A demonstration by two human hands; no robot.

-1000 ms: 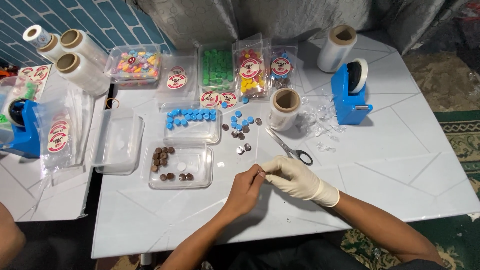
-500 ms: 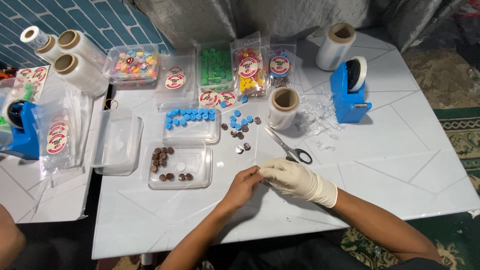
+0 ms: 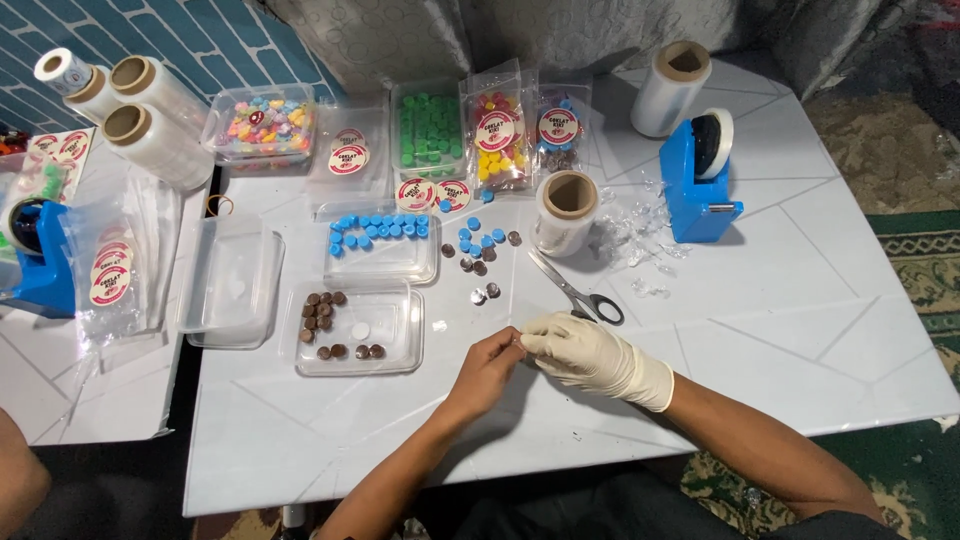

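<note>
Bare left hand (image 3: pixel 487 362) and gloved right hand (image 3: pixel 578 350) meet fingertip to fingertip, pinching a tiny piece (image 3: pixel 519 341) too small to identify. Risk: it could slip from the glove and roll among loose blue candies (image 3: pixel 478 238) at 12 o'clock, or snag the scissors (image 3: pixel 577 290) at 1. Glossy white table (image 3: pixel 800 300); green rug at 3, blue patterned wall at 10.

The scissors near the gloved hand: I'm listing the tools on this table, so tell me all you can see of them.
The scissors look like metal blades with dark handle loops. They lie flat on the white table, apparently shut, tips pointing up-left toward the cardboard-cored roll, loops lying just above the gloved right hand. Whether the glove touches the loops is unclear.
</note>
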